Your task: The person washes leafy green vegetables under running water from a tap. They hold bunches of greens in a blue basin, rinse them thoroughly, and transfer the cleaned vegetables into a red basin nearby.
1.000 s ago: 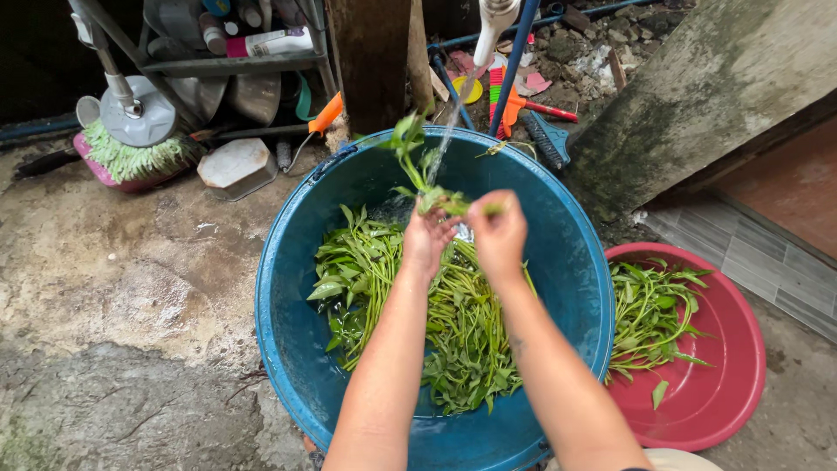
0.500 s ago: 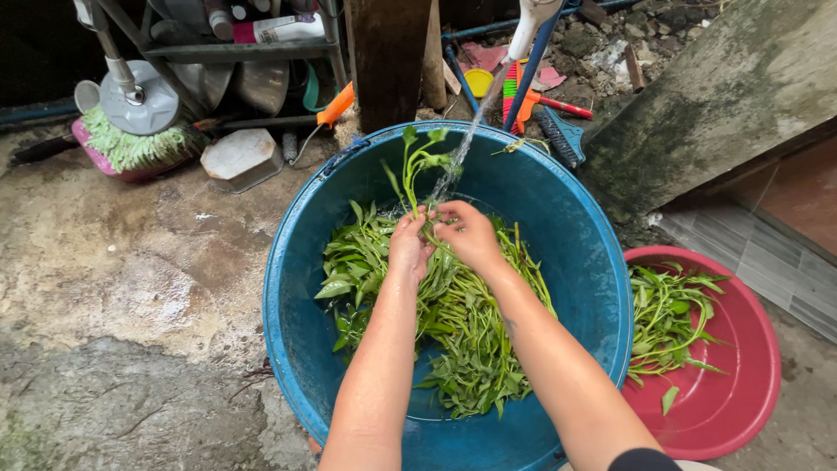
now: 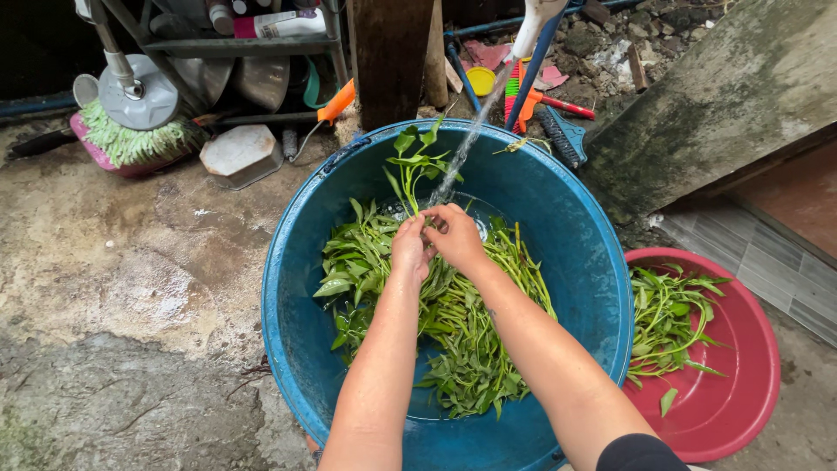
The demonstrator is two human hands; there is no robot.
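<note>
Large round blue plastic tub [image 3: 305,288], near rim cut off at 6 o'clock, holds wet leafy green stems [image 3: 453,323]. Red basin [image 3: 741,392] at 4 o'clock holds more greens. Left hand [image 3: 410,249] and right hand [image 3: 455,235] touch, fingers closed on one upright leafy sprig [image 3: 410,161] under the water stream [image 3: 466,144]; its stem base is hidden.

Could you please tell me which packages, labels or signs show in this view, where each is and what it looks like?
White bottle: lying on the rack shelf at top left, red cap end, printed label.
Dark bottle: upright just left of it, pale label band, mostly cut off.
No signs or screens in view.
</note>
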